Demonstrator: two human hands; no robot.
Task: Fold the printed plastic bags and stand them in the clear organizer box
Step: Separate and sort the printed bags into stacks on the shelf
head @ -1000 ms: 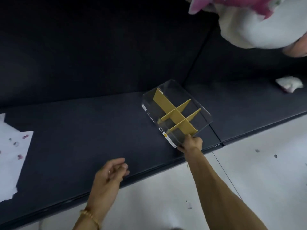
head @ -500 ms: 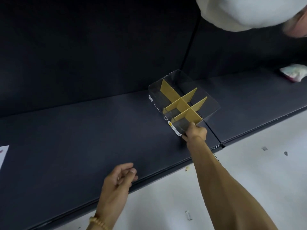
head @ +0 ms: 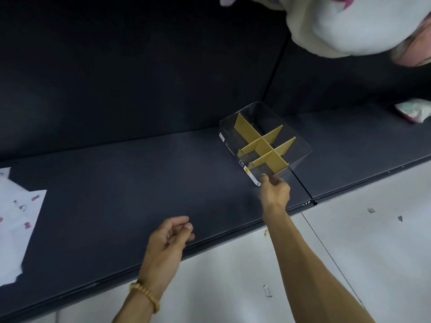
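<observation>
Resting on the dark mat (head: 140, 178), near its front edge and just left of a seam between two mat panels, the clear organizer box (head: 265, 142) sits skewed to that edge, one corner pointing toward the person. Yellow dividers (head: 263, 143) cross inside it; every compartment that can be seen holds nothing. A white label strip (head: 250, 174) runs along its near-left wall, print too small to read.

Right hand (head: 275, 191) reaches to the box's nearest corner; fingertips are at the wall by the label, somewhat blurred. Whether they pinch the rim or only touch it, cannot tell.

Left hand (head: 169, 238) hovers over the mat's front edge, fingers loosely curled, holding nothing. A beaded bracelet (head: 145, 296) circles that wrist.

One printed plastic bag (head: 21, 220), white with small pink marks, lies flat at the mat's left end, cut off by the frame. A crumpled bag (head: 414, 110) sits far right, by the mat's back wall, partly cut off. A large white bundle with pink patches (head: 345, 22) fills the top right corner, too close and cropped to identify. White floor (head: 349, 252) lies in front of the mat.
</observation>
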